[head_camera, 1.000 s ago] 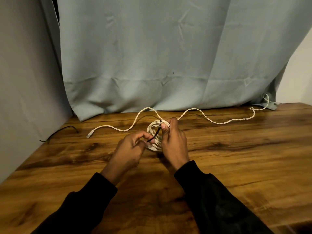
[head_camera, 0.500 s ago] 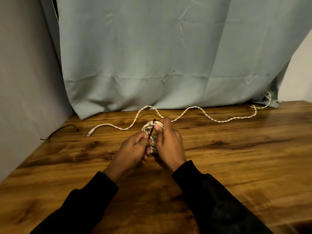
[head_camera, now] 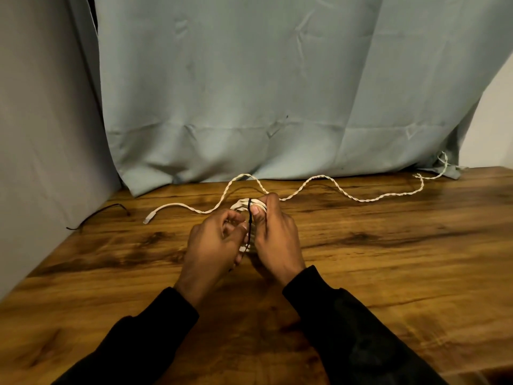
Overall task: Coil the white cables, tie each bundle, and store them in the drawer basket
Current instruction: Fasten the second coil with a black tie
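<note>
Both hands: left hand (head_camera: 215, 243) pinches black tie (head_camera: 250, 223), right hand (head_camera: 273, 232) grips white coil (head_camera: 244, 204) | Progress: first bundle being tied | Left: braided cable (head_camera: 361, 200) uncoiled; drawer unseen

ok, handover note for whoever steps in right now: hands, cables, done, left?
Left hand: pinching the black tie beside the bundle.
Right hand: gripping the coiled white cable, thumb pressing the tie against it.
Tie runs over the top of the coil; whether it is fastened cannot be told.
Loose white cable lies uncoiled along the back of the wooden table, plug end at far left.
A spare black tie lies by the left wall.
Left: finish this tie, coil and tie the loose cable, store both. Drawer basket not in view.
</note>
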